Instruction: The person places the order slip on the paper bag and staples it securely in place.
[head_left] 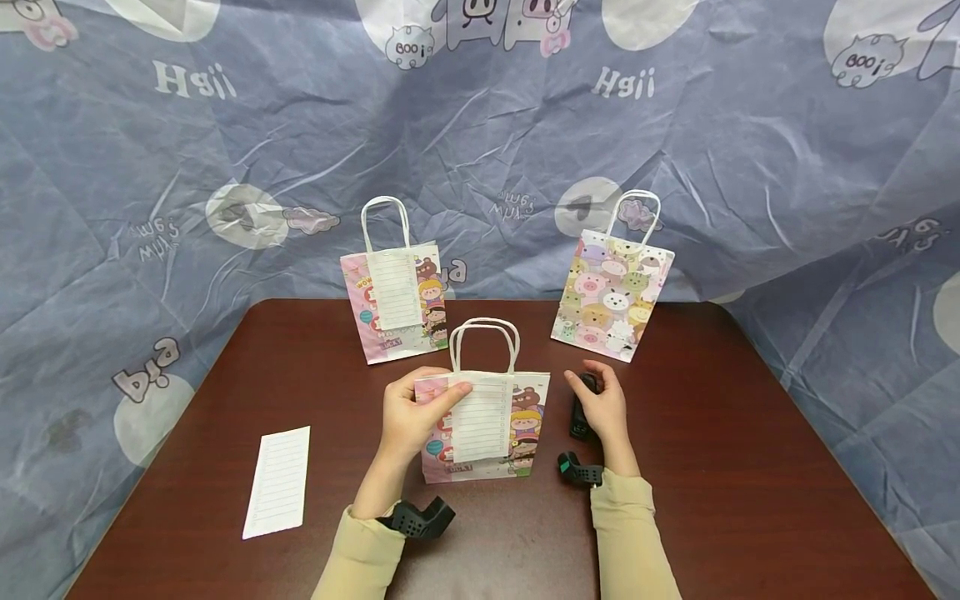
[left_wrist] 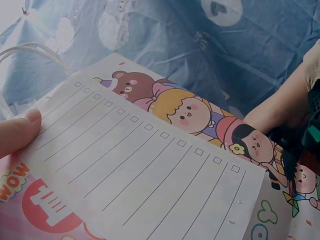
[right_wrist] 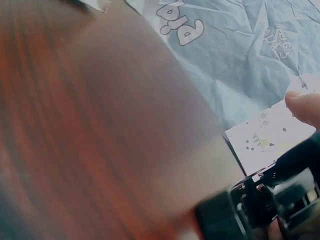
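Observation:
My left hand (head_left: 408, 417) grips the left side of a pink cartoon paper bag (head_left: 435, 446), its thumb lying over the front. A white lined checklist sheet (head_left: 480, 417) lies flat against that bag's front, below the two white handles (head_left: 486, 323); the left wrist view shows its rows and small boxes, with the thumb at the sheet's edge. To the right of the bag, my right hand (head_left: 606, 408) holds a black stapler (head_left: 580, 421). In the right wrist view the dark stapler (right_wrist: 220, 215) sits below the raised thumb (right_wrist: 302, 107).
Behind stand a second pink bag (head_left: 431, 333) with a lined sheet (head_left: 395, 292) on its front, and an animal-print bag (head_left: 615, 300). Another lined sheet (head_left: 279, 483) lies on the brown table (head_left: 750, 467) at left. A blue patterned cloth (head_left: 300, 142) hangs behind.

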